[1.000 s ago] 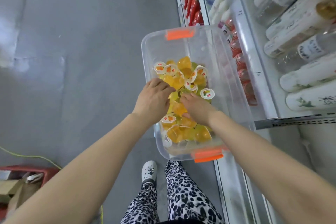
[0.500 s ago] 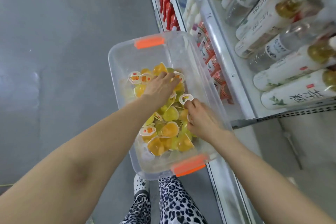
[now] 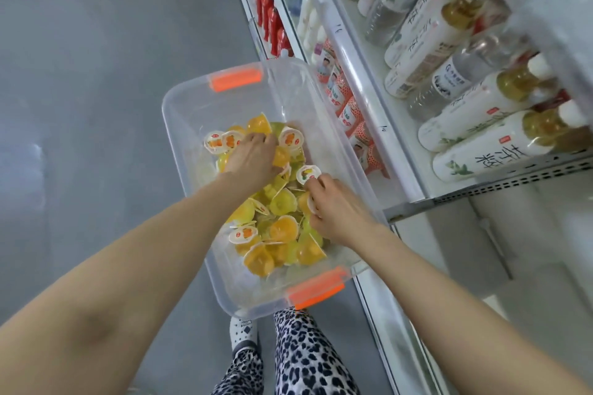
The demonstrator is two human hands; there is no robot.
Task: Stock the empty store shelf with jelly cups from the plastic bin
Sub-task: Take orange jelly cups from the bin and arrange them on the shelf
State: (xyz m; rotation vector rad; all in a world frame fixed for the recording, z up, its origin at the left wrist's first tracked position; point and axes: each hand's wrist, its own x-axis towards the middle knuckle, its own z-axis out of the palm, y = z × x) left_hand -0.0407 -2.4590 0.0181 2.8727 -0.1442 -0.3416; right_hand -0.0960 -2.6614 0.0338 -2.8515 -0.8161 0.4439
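Much of the left side is smooth grey floor (image 3: 96, 74) with a dull sheen. The left hand (image 3: 253, 160) lies palm down on the far half of the heap, its fingers bent in among the jelly cups (image 3: 276, 224). The tips are buried, so I cannot tell whether they have closed on any.

The cups are all heaped in the plastic bin (image 3: 179, 125), a clear rectangular tub with rounded corners and orange handles (image 3: 236, 80) at its far and near ends. They are small translucent domes in yellow, orange and pale green, some with white printed foil lids, and they lie at all angles. What the bin rests on is hidden. Below its near end show leopard-print trousers (image 3: 305, 356) and a white shoe (image 3: 244, 330), both cut off by the frame.

The right hand (image 3: 337, 212) works at the right edge of the heap, close to the bin's right wall. Its fingers curl round one cup, whose white rim peeks out beside them, and one fingertip touches a lidded cup just beyond.

The bin's right rim stands just beside white shelving. That shelving holds red bottles (image 3: 266, 9) far back, red-and-white pouches (image 3: 346, 112) partly blurred behind the clear wall, and white-labelled bottles (image 3: 481, 138) above a perforated metal edge. Under that edge is the lower shelf (image 3: 529, 250), white and smooth. The right forearm crosses its front.
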